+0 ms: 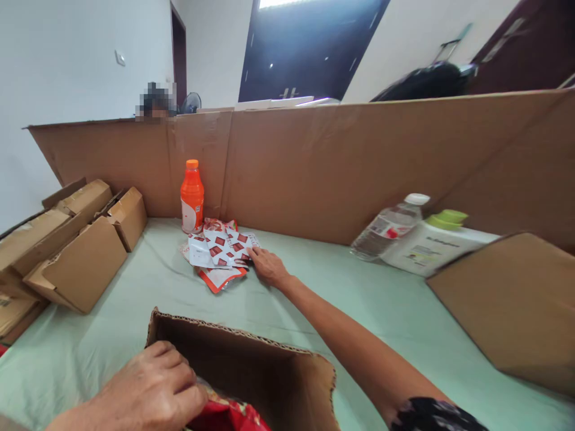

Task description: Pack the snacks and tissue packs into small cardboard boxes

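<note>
My right hand [269,266] reaches far forward, its fingers closed on the right edge of a white snack packet [224,246] patterned with brown-red squares. This packet lies on a small pile, with an orange-edged packet [220,278] beneath it. Close to me stands an open cardboard box [251,344]. My left hand [157,386] is curled over its left side, fingers bent around the wall. Inside the box, just by that hand, is a shiny red package [233,416]. Part of the left fingers' grip is hidden.
An orange drink bottle [192,197] stands behind the pile. Several small cardboard boxes [85,263] lie at left. On the right, a clear bottle [389,230] and a white bottle [431,248] lean beside a cardboard piece [512,299]. A cardboard wall [314,161] closes the back; a person is beyond it.
</note>
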`<state>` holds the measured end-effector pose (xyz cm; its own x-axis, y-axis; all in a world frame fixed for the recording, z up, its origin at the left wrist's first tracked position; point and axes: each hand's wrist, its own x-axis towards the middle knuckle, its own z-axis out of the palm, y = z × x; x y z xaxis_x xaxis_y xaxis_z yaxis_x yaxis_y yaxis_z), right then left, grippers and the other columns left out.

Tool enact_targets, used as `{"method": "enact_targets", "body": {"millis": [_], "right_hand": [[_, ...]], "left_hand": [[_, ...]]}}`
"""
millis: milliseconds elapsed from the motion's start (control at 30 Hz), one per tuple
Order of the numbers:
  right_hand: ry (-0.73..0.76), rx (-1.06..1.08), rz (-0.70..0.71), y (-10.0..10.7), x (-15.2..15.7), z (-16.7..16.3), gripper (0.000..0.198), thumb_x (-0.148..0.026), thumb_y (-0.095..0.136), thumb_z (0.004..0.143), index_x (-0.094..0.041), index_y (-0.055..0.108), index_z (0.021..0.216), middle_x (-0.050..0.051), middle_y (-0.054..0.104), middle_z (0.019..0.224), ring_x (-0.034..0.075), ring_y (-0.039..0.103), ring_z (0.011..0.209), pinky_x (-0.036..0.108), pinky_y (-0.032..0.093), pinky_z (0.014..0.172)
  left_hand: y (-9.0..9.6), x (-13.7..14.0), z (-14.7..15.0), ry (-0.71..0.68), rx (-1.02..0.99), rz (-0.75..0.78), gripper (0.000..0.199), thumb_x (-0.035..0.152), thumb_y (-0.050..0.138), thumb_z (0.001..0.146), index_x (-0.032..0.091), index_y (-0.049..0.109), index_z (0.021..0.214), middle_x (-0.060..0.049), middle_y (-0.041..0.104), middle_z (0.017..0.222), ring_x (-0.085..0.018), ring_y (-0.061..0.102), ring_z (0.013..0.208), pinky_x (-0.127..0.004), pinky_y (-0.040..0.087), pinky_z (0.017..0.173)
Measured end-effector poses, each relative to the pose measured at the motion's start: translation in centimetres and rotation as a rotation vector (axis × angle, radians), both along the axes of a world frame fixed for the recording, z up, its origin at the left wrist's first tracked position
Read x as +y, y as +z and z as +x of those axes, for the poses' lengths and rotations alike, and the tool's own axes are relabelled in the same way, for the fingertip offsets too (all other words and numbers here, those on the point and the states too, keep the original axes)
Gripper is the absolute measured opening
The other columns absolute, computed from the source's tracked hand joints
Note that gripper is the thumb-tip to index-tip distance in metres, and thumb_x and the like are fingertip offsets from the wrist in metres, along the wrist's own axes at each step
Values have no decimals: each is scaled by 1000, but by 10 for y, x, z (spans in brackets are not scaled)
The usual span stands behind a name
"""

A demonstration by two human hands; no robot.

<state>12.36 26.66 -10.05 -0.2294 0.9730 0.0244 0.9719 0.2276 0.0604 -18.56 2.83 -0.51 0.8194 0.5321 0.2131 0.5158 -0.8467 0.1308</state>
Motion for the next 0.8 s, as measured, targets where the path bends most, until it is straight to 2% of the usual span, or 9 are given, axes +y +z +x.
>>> {"method": "enact_targets", "body": {"millis": [67, 133, 233, 300, 367, 500, 633, 700, 800], "right_hand": [[-22, -20, 3, 5, 3, 6, 36, -38, 60, 102, -17, 62, 130, 10, 65, 129, 24, 64, 112, 46, 52, 98], [-49, -40, 18, 16, 2, 12, 34, -41, 62, 101, -16, 65, 123, 9, 68, 121, 23, 66, 107, 46, 53, 97], [-59, -53, 65, 40, -1, 12, 27, -26, 52, 104, -10, 68, 119, 15, 72, 114, 25, 67, 107, 43, 49, 97], [-41, -41, 97, 55, -2, 3, 32, -15, 42, 103, -7, 69, 117, 22, 72, 113, 28, 67, 109, 40, 46, 95], [-9, -17, 112, 64, 0, -13, 36, -12, 39, 100, -8, 71, 116, 25, 72, 114, 30, 66, 110, 37, 43, 91], [45, 45, 82, 58, 2, -47, 33, -13, 43, 100, -13, 70, 118, 20, 72, 120, 28, 66, 111, 31, 42, 86], [38, 116, 31, 40, -10, -56, 36, -13, 38, 101, -12, 70, 118, 20, 72, 120, 27, 66, 109, 31, 42, 86], [32, 159, 2, 34, -17, -54, 33, -17, 41, 101, -14, 72, 115, 17, 73, 120, 26, 66, 111, 30, 41, 89], [-12, 242, -29, 32, -18, -51, 35, -35, 43, 104, -19, 74, 107, 11, 72, 123, 24, 62, 118, 29, 40, 95]], "left_hand": [[-12, 1, -1, 9, -35, 51, 5, 24, 57, 96, 23, 62, 99, -2, 69, 81, -20, 62, 76, -33, 49, 81], [-18, 1, 0, 12, -61, 81, 7, 24, 54, 98, 23, 61, 96, -3, 68, 79, -19, 61, 74, -33, 50, 79], [-17, 0, 1, 10, -85, 86, 10, 25, 52, 99, 23, 61, 95, -2, 67, 79, -19, 60, 73, -33, 50, 78], [-14, 1, 0, 6, -89, 71, 9, 26, 53, 98, 24, 62, 98, -2, 67, 81, -20, 60, 75, -33, 50, 78], [-14, 2, -1, 6, -80, 53, 9, 27, 56, 97, 23, 62, 101, -3, 67, 83, -20, 60, 78, -33, 50, 79], [-20, 2, -1, 17, -79, 62, 9, 30, 57, 97, 23, 62, 99, -3, 67, 83, -20, 60, 77, -32, 50, 80], [-25, 1, 1, 15, -97, 113, 7, 27, 56, 99, 23, 61, 95, -2, 67, 79, -19, 60, 75, -31, 48, 77], [-19, 1, 4, 5, -117, 150, 11, 24, 55, 100, 22, 59, 91, -2, 66, 76, -19, 59, 71, -31, 46, 73], [-1, 2, 6, -17, -109, 166, 15, 21, 51, 102, 20, 59, 90, -1, 67, 74, -18, 59, 67, -31, 44, 67]]}}
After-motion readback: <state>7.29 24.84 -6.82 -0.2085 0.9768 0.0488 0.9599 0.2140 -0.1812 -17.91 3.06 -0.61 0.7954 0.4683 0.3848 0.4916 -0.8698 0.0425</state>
